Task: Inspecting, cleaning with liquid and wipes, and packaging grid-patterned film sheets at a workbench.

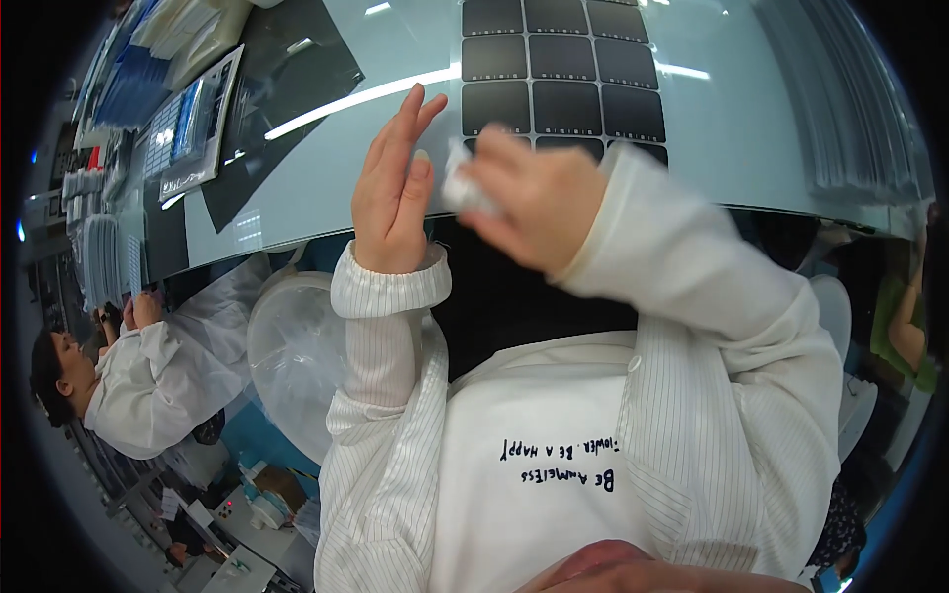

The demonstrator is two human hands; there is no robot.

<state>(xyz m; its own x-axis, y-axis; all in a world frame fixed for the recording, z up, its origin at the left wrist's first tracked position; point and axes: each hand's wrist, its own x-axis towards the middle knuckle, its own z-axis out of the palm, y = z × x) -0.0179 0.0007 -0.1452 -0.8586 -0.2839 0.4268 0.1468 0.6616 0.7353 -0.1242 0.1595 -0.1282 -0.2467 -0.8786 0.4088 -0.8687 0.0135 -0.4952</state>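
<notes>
My left hand is raised over the near edge of the table, its fingers stretched out and thumb alongside, holding nothing. Just to its right, my right hand is blurred by motion, with bent fingers around a crumpled white wipe; whether it is cloth or paper I cannot tell. Beyond the right hand lie several dark rectangular panels with rounded corners, set in a close grid of three columns. Each shows a row of small pale marks along its near edge. The right hand and sleeve partly cover the nearest row.
The pale glossy tabletop reflects ceiling lights. A dark sheet and a clear-bagged item lie at left. Stacked clear sheets stand at right. A plastic-lined bin is below the table, near another person in white.
</notes>
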